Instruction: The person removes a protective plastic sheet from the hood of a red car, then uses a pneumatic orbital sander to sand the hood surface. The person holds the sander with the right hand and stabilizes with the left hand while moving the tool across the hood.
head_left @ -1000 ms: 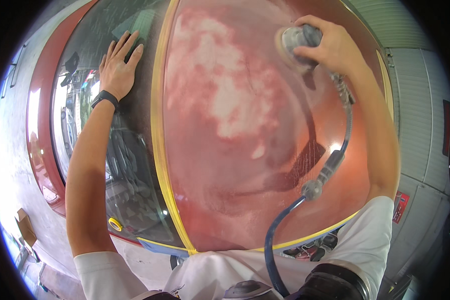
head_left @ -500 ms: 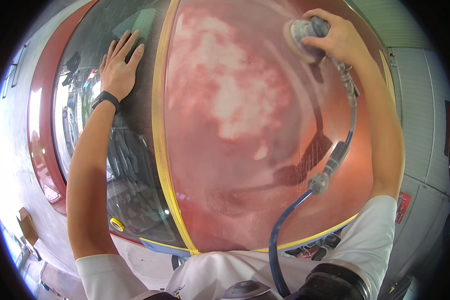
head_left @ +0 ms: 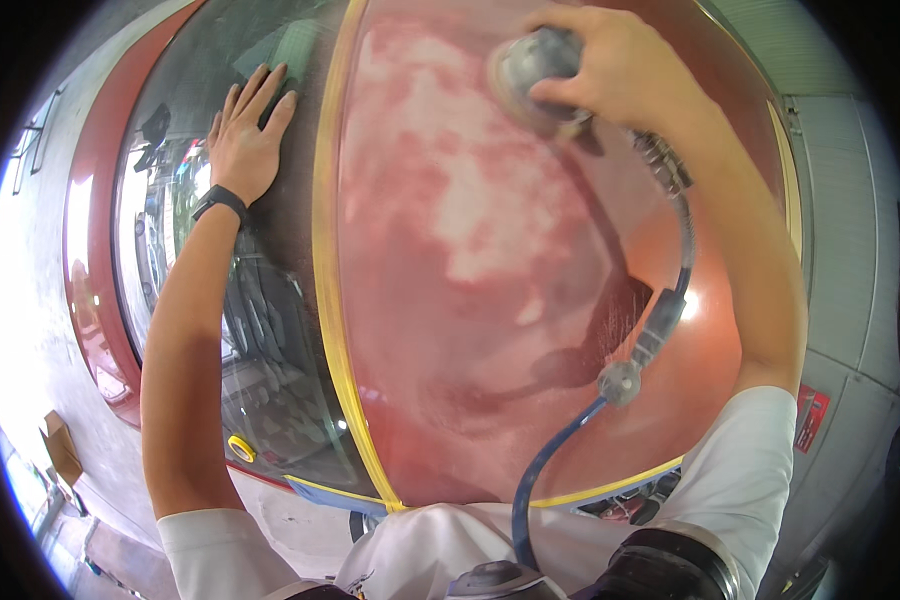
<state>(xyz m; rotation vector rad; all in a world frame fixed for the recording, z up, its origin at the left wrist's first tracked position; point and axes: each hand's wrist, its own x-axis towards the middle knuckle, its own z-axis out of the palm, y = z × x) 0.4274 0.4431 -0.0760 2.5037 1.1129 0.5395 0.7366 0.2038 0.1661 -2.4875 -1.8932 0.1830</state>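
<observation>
My right hand (head_left: 610, 65) is wrapped round a grey palm sander (head_left: 540, 70), whose pad sits on the upper part of a dull red car panel (head_left: 440, 340). Pale, dusty patches mark the paint to the left of the tool. An air hose (head_left: 560, 440) with a clear fitting (head_left: 620, 382) hangs from the sander and curves down toward my body. Fingers spread, my left hand (head_left: 245, 140) lies flat on the dark car window (head_left: 280, 240), holding nothing. A black band circles that wrist.
Yellow masking tape (head_left: 332, 310) lines the border between window and panel, and the panel's lower edge. A yellow tape roll (head_left: 241, 449) rests on the glass at the lower left. Beyond the car stand a cardboard box (head_left: 62, 450) at left and a grey wall (head_left: 840, 250) at right.
The sander and my right hand have moved left across the panel, and the hose has swung left with them. My left hand stays flat on the window.
</observation>
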